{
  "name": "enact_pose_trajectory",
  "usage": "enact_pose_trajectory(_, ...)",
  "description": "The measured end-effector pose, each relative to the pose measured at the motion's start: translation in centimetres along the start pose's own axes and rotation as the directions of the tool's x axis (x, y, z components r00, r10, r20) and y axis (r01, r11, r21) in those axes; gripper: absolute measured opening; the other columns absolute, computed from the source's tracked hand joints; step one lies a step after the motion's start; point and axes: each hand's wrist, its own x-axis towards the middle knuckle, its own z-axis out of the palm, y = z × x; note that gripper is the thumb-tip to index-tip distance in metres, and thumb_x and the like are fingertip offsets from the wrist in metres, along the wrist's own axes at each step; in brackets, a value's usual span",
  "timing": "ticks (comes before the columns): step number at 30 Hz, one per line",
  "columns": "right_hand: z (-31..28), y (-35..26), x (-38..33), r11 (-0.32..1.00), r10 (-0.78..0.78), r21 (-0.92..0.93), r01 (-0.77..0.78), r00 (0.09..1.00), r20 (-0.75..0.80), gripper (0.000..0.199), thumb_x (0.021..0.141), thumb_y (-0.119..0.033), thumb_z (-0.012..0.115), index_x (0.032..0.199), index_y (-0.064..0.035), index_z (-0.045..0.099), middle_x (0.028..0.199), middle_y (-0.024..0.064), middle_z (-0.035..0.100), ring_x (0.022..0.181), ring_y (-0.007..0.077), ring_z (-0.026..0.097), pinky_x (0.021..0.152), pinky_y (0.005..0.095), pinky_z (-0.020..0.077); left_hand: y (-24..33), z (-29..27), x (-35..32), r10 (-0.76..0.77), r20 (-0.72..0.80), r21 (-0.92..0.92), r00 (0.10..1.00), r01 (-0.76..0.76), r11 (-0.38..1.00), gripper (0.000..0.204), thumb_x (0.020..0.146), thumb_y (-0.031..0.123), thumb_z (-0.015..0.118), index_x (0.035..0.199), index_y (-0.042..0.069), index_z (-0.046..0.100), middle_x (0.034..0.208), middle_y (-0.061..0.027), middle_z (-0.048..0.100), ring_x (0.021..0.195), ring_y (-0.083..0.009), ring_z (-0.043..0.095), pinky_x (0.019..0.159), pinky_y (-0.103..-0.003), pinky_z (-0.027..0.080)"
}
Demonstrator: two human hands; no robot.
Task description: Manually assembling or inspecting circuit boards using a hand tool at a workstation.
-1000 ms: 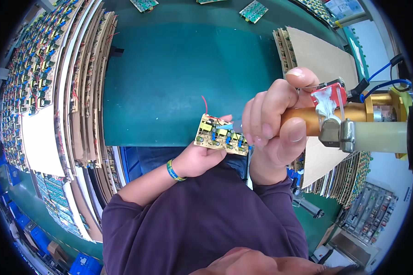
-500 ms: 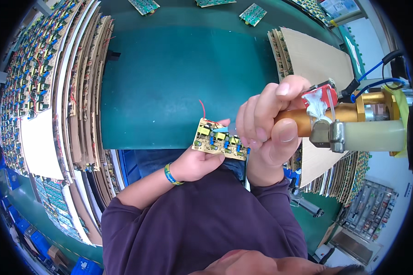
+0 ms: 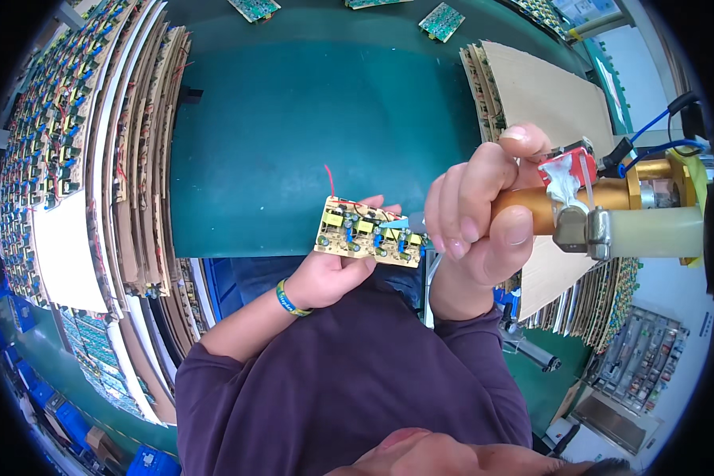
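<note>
My left hand [image 3: 335, 279] grips a small tan circuit board [image 3: 367, 239] near my chest, thumb along its near edge and fingers behind the far edge. The board carries yellow, blue and green parts, and a red wire sticks up at its left end. My right hand [image 3: 484, 210] is closed around the gold barrel of a glue dispensing gun [image 3: 535, 208]. The gun's pale blue nozzle [image 3: 395, 224] points left over the board's components, right of its middle; whether it touches is unclear. A red switch [image 3: 567, 165] smeared with white sits on the barrel.
Tall layers of circuit boards and cardboard [image 3: 139, 159] stand on the left. More cardboard-covered stacks [image 3: 539, 87] stand on the right. Several green boards lie along the far side of the green mat [image 3: 317, 119]. Blue cables [image 3: 650, 123] run from the gun to the right.
The board has moved left and slightly away from me in my left hand. The nozzle now sits over a part farther right on it. My right hand and the gun shifted slightly right.
</note>
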Motion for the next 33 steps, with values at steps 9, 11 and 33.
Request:
enact_pose_trajectory(9, -0.2, 0.1, -0.5, 1.000, 0.008, -0.022, -0.007, 1.000, 0.013, 0.047, 0.093, -0.029, 0.057, 0.126, -0.0027, 0.036, 0.063, 0.0004, 0.045, 0.043, 0.0082, 0.043, 0.037, 0.0220, 0.0383, 0.4, 0.2, 0.0, 0.007, 0.027, 0.075, 1.000, -0.009, 0.997, 0.068, 0.082, -0.008, 0.043, 0.144, -0.001, 0.014, 0.143, -0.0165, 0.035, 0.134, -0.0220, 0.034, 0.109, -0.036, 0.028)
enact_pose_trajectory(11, -0.4, 0.2, -0.4, 1.000, 0.007, -0.010, -0.007, 1.000, 0.024, 0.047, 0.093, -0.029, 0.057, 0.126, -0.0028, 0.036, 0.063, 0.0005, 0.045, 0.043, 0.0083, 0.043, 0.038, 0.0222, 0.0384, 0.4, 0.2, 0.0, 0.010, 0.027, 0.035, 1.000, -0.011, 0.999, 0.068, 0.082, -0.008, 0.043, 0.144, -0.001, 0.014, 0.144, -0.0164, 0.035, 0.134, -0.0218, 0.034, 0.109, -0.036, 0.028)
enact_pose_trajectory(33, 1.3, 0.3, -0.6, 0.994, 0.112, 0.010, -0.112, 0.994, -0.005, 0.066, 0.089, -0.037, 0.062, 0.134, -0.0035, 0.028, 0.063, 0.0015, 0.045, 0.042, 0.0093, 0.041, 0.037, 0.0236, 0.0381, -0.8, 0.4, 0.1, -0.158, 0.010, -0.069, 0.987, 0.158, 0.985, 0.066, 0.084, -0.003, 0.058, 0.140, 0.006, 0.024, 0.138, -0.0068, 0.040, 0.125, -0.0141, 0.042, 0.100, -0.031, 0.041)
